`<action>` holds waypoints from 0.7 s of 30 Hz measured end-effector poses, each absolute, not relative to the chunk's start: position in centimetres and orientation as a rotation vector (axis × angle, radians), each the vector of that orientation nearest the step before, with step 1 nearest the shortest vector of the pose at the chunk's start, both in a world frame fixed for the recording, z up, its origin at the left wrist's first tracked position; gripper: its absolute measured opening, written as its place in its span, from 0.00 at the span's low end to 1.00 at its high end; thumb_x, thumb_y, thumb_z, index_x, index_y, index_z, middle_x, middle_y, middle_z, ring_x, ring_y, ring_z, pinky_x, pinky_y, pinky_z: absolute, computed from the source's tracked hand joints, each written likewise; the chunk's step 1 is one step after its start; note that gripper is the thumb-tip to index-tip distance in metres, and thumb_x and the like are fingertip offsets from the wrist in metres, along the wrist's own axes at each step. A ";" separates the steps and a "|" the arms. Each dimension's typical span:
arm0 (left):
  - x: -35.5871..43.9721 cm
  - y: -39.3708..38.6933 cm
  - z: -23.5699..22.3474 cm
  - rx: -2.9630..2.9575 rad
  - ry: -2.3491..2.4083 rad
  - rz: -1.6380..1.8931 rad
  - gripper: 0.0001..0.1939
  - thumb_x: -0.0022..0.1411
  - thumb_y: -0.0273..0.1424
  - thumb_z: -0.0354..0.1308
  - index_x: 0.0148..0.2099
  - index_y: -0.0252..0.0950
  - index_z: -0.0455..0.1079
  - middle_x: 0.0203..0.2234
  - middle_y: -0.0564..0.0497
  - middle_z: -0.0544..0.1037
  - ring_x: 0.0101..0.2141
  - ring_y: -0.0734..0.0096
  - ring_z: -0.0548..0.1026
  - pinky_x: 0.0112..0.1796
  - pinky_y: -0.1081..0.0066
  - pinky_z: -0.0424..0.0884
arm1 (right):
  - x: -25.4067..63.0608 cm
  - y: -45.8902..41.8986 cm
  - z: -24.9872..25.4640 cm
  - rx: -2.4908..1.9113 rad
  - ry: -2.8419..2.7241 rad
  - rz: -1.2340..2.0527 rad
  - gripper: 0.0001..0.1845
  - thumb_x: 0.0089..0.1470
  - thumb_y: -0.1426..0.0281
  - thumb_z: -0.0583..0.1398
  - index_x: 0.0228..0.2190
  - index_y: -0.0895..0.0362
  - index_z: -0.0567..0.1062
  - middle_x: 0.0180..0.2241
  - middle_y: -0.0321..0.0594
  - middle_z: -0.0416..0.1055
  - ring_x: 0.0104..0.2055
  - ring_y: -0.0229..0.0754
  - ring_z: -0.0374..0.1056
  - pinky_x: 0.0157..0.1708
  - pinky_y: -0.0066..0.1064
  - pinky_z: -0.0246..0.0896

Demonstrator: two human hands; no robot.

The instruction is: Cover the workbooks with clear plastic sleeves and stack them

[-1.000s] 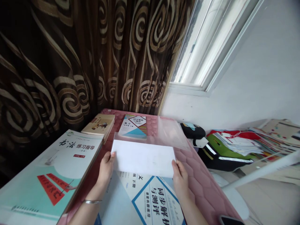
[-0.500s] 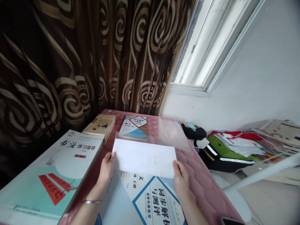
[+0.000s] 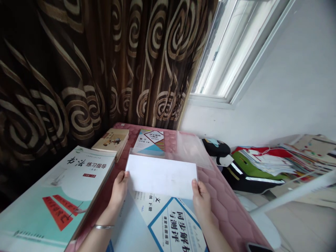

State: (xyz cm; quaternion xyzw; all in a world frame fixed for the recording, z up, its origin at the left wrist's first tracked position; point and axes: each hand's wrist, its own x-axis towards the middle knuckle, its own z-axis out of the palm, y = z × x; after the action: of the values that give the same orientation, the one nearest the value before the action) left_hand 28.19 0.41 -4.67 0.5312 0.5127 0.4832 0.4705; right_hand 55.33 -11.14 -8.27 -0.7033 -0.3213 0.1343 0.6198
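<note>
The left hand and right hand hold a white sheet by opposite edges, fingers closed on it, above the large blue-and-white book. Beyond that book lies a smaller book.

1. I see the white paper, blank and rectangular, long side crosswise, covering the far part of the workbook.
2. From here, I see the workbook's blue-and-white cover facing up.
</note>
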 end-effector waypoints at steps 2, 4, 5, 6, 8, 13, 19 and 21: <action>28.3 0.3 -4.6 1.300 1.259 1.206 0.26 0.51 0.57 0.54 0.26 0.38 0.59 0.21 0.57 0.62 0.25 0.73 0.60 0.27 0.72 0.57 | 55.1 -11.2 -8.0 -1.564 -0.724 0.347 0.24 0.51 0.46 0.56 0.25 0.55 0.67 0.23 0.35 0.68 0.26 0.40 0.60 0.25 0.28 0.56; 28.3 0.3 -4.6 1.303 1.258 1.210 0.26 0.51 0.57 0.54 0.27 0.38 0.60 0.22 0.56 0.65 0.26 0.71 0.63 0.28 0.72 0.58 | 55.0 -11.3 -7.8 -1.519 -0.700 0.374 0.23 0.51 0.47 0.57 0.27 0.55 0.69 0.25 0.36 0.70 0.28 0.41 0.62 0.25 0.29 0.57; 28.3 0.3 -4.6 1.300 1.259 1.210 0.26 0.51 0.57 0.54 0.27 0.38 0.61 0.22 0.55 0.66 0.27 0.70 0.64 0.29 0.72 0.59 | 54.9 -11.4 -7.7 -1.508 -0.688 0.382 0.23 0.50 0.47 0.58 0.28 0.55 0.69 0.26 0.36 0.70 0.28 0.41 0.62 0.25 0.28 0.57; 28.3 0.4 -4.6 1.297 1.258 1.207 0.26 0.51 0.57 0.55 0.27 0.37 0.62 0.23 0.54 0.67 0.27 0.69 0.65 0.30 0.71 0.60 | 54.9 -11.4 -7.6 -1.505 -0.680 0.386 0.23 0.50 0.47 0.58 0.27 0.55 0.69 0.25 0.35 0.69 0.27 0.41 0.61 0.25 0.28 0.56; 28.3 0.5 -4.6 1.287 1.253 1.204 0.26 0.51 0.57 0.55 0.28 0.37 0.63 0.23 0.53 0.68 0.28 0.67 0.66 0.31 0.70 0.62 | 55.0 -11.3 -7.6 -1.520 -0.682 0.379 0.24 0.49 0.46 0.58 0.25 0.54 0.67 0.23 0.34 0.67 0.26 0.40 0.60 0.24 0.28 0.55; 28.2 0.6 -4.6 1.267 1.216 1.222 0.25 0.51 0.56 0.55 0.28 0.37 0.64 0.23 0.54 0.67 0.28 0.68 0.65 0.30 0.71 0.61 | 55.4 -11.1 -8.0 -1.597 -0.716 0.324 0.26 0.49 0.43 0.56 0.22 0.54 0.65 0.21 0.34 0.65 0.25 0.39 0.59 0.24 0.29 0.55; 28.4 0.3 -4.4 1.265 1.238 1.241 0.28 0.48 0.59 0.56 0.24 0.38 0.58 0.20 0.58 0.60 0.24 0.74 0.58 0.26 0.73 0.56 | 55.2 -11.3 -8.1 -1.548 -0.723 0.337 0.24 0.51 0.47 0.57 0.24 0.55 0.68 0.23 0.34 0.68 0.27 0.40 0.61 0.25 0.28 0.57; 28.5 0.2 -4.1 1.254 1.238 1.260 0.28 0.47 0.60 0.56 0.24 0.39 0.57 0.20 0.58 0.60 0.24 0.74 0.58 0.27 0.73 0.56 | 55.1 -11.4 -8.1 -1.497 -0.702 0.377 0.22 0.50 0.47 0.58 0.28 0.55 0.70 0.26 0.35 0.70 0.29 0.41 0.63 0.27 0.29 0.58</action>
State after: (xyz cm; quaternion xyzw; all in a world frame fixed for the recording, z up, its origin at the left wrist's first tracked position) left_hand 28.49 0.19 -4.14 0.5115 0.5048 0.5138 0.4685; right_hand 55.05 -11.35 -8.11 -0.6619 -0.3102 0.1667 0.6617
